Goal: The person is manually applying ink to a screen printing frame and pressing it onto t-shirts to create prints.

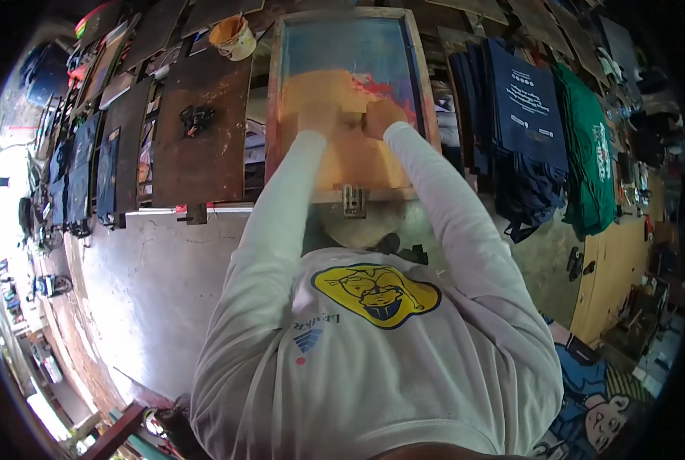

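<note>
A wooden-framed printing screen (427, 92) lies flat in front of me, its mesh blue at the far end and covered with orange ink near me. My left hand (319, 117) and my right hand (382, 115) are side by side on the mesh, both closed around a squeegee (351, 119) that is mostly hidden between them. Both hands are stained orange. My white long sleeves reach up from the lower edge.
An orange-stained ink cup (233, 37) stands beyond the dark brown boards (200, 130) on the left. Dark blue shirts (522, 115) and a green shirt (591, 153) hang stacked on the right. Grey concrete floor (151, 291) lies left of me.
</note>
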Available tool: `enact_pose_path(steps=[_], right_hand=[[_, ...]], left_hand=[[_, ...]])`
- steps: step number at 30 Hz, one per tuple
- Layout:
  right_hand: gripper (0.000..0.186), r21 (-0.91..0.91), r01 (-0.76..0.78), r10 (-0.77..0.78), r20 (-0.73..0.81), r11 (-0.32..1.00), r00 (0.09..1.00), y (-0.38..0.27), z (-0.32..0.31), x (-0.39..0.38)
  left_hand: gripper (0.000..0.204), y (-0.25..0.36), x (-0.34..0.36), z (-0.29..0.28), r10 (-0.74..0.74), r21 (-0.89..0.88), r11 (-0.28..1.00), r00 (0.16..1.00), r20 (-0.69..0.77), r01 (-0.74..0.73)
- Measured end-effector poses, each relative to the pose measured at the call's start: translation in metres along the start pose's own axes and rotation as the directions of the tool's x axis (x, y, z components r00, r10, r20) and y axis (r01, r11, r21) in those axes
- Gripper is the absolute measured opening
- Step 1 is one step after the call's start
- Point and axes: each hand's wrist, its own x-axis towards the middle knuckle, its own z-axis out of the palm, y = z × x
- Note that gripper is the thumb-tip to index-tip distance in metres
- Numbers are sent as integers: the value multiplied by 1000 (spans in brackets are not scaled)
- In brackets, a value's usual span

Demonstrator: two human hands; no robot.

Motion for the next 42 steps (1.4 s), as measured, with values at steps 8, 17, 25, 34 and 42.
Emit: enact_pose_path(steps=[8, 17, 25, 34, 42], right_hand=[[30, 161, -316, 322, -7, 935, 947, -58, 35, -92], [44, 209, -647, 665, -17, 733, 747, -39, 16, -101], [34, 236, -743, 761, 18, 627, 648, -75, 42, -93], [42, 460, -665, 684, 154, 589, 713, -169, 37, -67], [20, 528, -486, 675, -251, 696, 694, -86, 32, -92]], left_hand=[[30, -12, -63, -18, 315, -126, 945, 945, 91, -303], [29, 47, 66, -34, 817, -191, 577, 567, 109, -794], [33, 36, 68, -18, 892, -259, 434, 451, -8, -863], [26, -66, 40, -47, 869, -252, 494, 457, 191, -832], [27, 52, 97, -25, 976, -160, 208, 195, 95, -965]])
